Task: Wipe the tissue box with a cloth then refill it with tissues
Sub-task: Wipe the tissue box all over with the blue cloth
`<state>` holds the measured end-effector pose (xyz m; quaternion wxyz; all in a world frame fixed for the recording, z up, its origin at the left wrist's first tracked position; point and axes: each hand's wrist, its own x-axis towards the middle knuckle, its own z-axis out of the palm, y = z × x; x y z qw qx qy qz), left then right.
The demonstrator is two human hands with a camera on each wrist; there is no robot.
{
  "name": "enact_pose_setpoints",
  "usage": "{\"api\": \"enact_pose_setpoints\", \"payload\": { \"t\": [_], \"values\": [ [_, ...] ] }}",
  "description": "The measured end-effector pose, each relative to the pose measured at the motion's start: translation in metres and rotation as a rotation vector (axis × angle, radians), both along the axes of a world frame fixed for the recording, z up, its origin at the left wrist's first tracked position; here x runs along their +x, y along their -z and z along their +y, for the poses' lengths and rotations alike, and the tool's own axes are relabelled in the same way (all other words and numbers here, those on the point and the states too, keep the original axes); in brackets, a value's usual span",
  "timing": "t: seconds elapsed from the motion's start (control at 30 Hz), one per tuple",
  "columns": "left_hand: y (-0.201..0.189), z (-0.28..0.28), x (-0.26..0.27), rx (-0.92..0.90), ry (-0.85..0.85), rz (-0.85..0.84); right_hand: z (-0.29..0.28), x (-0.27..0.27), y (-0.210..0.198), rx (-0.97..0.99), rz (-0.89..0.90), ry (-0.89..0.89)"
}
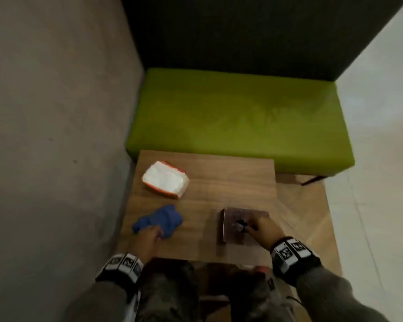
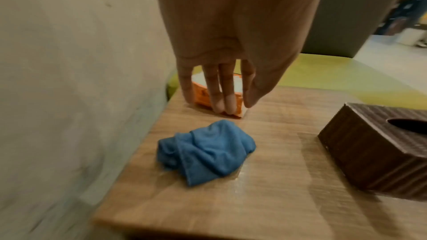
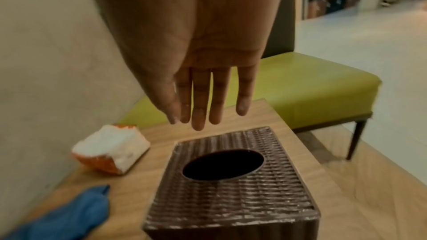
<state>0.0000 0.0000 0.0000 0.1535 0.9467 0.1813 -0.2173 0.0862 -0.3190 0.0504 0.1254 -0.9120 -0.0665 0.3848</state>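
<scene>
A dark brown woven tissue box (image 1: 233, 228) (image 3: 231, 205) stands on the wooden table (image 1: 230, 182), its oval top opening (image 3: 223, 164) dark. My right hand (image 1: 262, 227) (image 3: 198, 116) hovers over the box with straight fingers and holds nothing. A crumpled blue cloth (image 1: 158, 220) (image 2: 205, 151) lies to the left of the box. My left hand (image 1: 148, 237) (image 2: 228, 105) hangs above the cloth's near edge, fingers straight, empty. An orange pack of white tissues (image 1: 164, 181) (image 3: 110, 149), open at the top, lies at the table's far left.
A grey wall (image 1: 56, 135) runs close along the table's left side. A green upholstered bench (image 1: 240, 119) stands just beyond the far edge, one dark leg (image 3: 354, 140) at the right. Pale floor (image 1: 377, 159) lies to the right. My knees are under the near edge.
</scene>
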Motion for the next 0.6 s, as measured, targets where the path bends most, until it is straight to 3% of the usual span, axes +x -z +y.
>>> {"api": "enact_pose_setpoints", "payload": {
  "t": [0.03,0.1,0.23,0.3,0.4,0.47,0.53,0.6],
  "values": [
    [0.008,-0.005,0.01,-0.011,0.154,0.033,0.004,0.0,0.01,-0.035,0.015,-0.02],
    [0.03,-0.01,0.015,0.087,0.229,0.2,0.003,0.001,0.034,-0.073,-0.007,-0.05],
    [0.088,-0.023,0.022,0.136,0.23,0.381,-0.009,-0.014,0.076,-0.164,-0.082,-0.152],
    [0.121,-0.024,0.011,0.172,0.165,0.307,-0.015,-0.019,0.089,-0.203,-0.144,-0.2],
    [0.146,-0.025,-0.007,0.176,0.059,0.044,-0.016,-0.027,0.099,-0.207,-0.204,-0.222],
    [0.153,-0.026,-0.008,0.211,0.07,-0.132,-0.017,-0.033,0.103,-0.189,-0.235,-0.214],
    [0.157,-0.023,-0.006,0.285,0.123,-0.18,-0.013,-0.035,0.107,-0.167,-0.297,-0.179],
    [0.155,-0.018,-0.007,0.224,0.107,-0.244,-0.003,-0.04,0.109,-0.169,-0.354,-0.139]
  ]
}}
